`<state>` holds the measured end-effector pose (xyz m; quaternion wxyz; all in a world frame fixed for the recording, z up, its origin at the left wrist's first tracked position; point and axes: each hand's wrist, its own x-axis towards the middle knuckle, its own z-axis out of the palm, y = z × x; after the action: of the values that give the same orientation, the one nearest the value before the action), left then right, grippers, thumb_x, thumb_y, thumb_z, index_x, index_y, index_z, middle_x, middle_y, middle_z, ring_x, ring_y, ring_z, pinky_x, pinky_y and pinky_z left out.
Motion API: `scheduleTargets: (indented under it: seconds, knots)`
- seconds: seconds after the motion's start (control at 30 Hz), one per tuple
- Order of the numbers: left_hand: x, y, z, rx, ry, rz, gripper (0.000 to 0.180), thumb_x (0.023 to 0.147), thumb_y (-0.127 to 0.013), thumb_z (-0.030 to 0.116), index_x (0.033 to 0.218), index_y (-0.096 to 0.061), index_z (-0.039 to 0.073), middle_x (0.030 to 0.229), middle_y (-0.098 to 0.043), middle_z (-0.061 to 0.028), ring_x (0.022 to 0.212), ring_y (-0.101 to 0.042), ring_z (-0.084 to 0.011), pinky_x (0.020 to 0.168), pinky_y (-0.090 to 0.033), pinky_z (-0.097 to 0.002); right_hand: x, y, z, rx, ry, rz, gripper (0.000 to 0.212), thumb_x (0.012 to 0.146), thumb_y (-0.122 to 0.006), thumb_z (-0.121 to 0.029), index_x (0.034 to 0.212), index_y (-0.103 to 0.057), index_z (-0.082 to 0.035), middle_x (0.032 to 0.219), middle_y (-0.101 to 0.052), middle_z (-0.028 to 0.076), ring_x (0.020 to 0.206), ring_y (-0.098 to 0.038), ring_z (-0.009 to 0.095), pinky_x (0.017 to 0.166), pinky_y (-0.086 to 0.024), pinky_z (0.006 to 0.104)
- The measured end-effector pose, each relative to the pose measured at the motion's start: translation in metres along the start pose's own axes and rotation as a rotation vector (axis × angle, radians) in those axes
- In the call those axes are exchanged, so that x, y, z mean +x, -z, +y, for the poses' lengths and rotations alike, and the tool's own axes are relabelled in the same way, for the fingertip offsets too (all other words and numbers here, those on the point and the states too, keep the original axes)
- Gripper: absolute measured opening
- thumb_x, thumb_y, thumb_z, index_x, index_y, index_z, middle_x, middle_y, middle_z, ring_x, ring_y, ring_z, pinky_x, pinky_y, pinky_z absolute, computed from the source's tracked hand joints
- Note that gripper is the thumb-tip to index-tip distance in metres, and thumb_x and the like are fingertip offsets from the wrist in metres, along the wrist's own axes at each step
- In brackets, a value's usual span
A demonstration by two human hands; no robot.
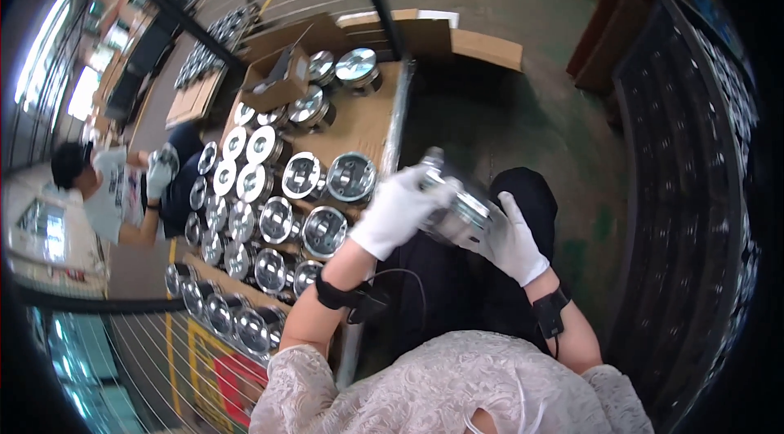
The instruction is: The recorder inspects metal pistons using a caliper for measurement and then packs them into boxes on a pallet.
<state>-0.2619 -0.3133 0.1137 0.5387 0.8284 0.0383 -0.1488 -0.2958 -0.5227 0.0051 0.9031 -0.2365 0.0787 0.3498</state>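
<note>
White cotton gloves covered both hands in the head view. The left hand (398, 209) gripped a shiny metal piston (457, 207) from above and to its left, fingers (426, 189) curled and clamped on its upper end. The right hand (513, 242) supported the same piston from below and to its right, fingers (508, 207) spread against its side and pressed to it. The piston was held tilted in the air above the person's dark-trousered lap, just right of the table's edge, touching nothing but the two gloves. Black straps with a cable circled both forearms.

To the left, a cardboard-covered table (371, 120) carried rows of similar metal pistons (269, 213), standing upright close together, with a few more near its far end (357, 66). A small open cardboard box (273, 83) sat at the far left of that surface. Beyond the table a co-worker (110, 189) in a light shirt bent over the pistons, also wearing gloves. A dark rack (686, 189) of stacked parts curved along the right side, standing on a green floor (506, 107).
</note>
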Motion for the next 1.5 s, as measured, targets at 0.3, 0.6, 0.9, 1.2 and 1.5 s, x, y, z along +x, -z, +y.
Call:
scheduleTargets:
  seconds: [0.3,0.6,0.9,1.2,1.5]
  knots:
    - [0.146,0.091,-0.04,0.453,-0.023,0.415,0.035,0.088,-0.072,0.024,0.11,-0.069,-0.003,0.086,-0.072,-0.0074,0.071,-0.063,-0.01,0.064,-0.051,-0.0265,0.001,0.046,-0.008,-0.009,0.056,-0.136,0.052,0.106,-0.045,-0.037,0.145,-0.045,-0.003,0.136,-0.059,0.017,0.121,-0.06,0.028,0.106,-0.047,0.0438]
    - [0.222,0.095,-0.16,0.991,0.007,0.534,0.034,0.085,-0.067,0.034,0.099,-0.074,0.004,0.096,-0.072,-0.0222,0.093,-0.069,-0.0389,0.085,-0.054,-0.0452,0.008,0.046,-0.003,-0.027,0.016,-0.12,0.05,0.105,-0.048,-0.033,0.144,-0.046,-0.002,0.134,-0.061,0.015,0.119,-0.062,0.027,0.103,-0.049,0.0418]
    - [0.214,0.113,-0.148,0.913,0.041,0.296,0.041,0.083,-0.063,0.045,0.094,-0.077,0.008,0.095,-0.072,-0.0224,0.093,-0.07,-0.0374,0.086,-0.054,-0.0451,0.009,0.044,-0.006,-0.068,0.02,-0.105,0.054,0.104,-0.05,-0.034,0.147,-0.042,-0.002,0.136,-0.058,0.019,0.121,-0.06,0.029,0.104,-0.048,0.0444]
    - [0.25,0.253,-0.186,0.09,0.151,0.561,0.036,0.091,-0.059,0.01,0.126,-0.065,0.005,0.101,-0.07,-0.0091,0.084,-0.067,-0.0171,0.068,-0.056,-0.0278,0.017,0.043,-0.003,-0.047,0.017,-0.082,0.055,0.104,-0.051,-0.036,0.147,-0.042,-0.003,0.138,-0.056,0.019,0.122,-0.059,0.03,0.104,-0.047,0.0458]
    - [0.29,0.26,-0.214,0.028,-0.003,0.612,0.057,0.09,-0.045,-0.007,0.146,-0.046,0.004,0.144,-0.054,-0.0135,0.1,-0.067,-0.0224,0.073,-0.056,-0.0301,0.021,0.039,-0.001,-0.061,0.011,-0.042,0.059,0.102,-0.055,-0.036,0.147,-0.041,-0.002,0.137,-0.057,0.017,0.122,-0.059,0.026,0.104,-0.048,0.0417]
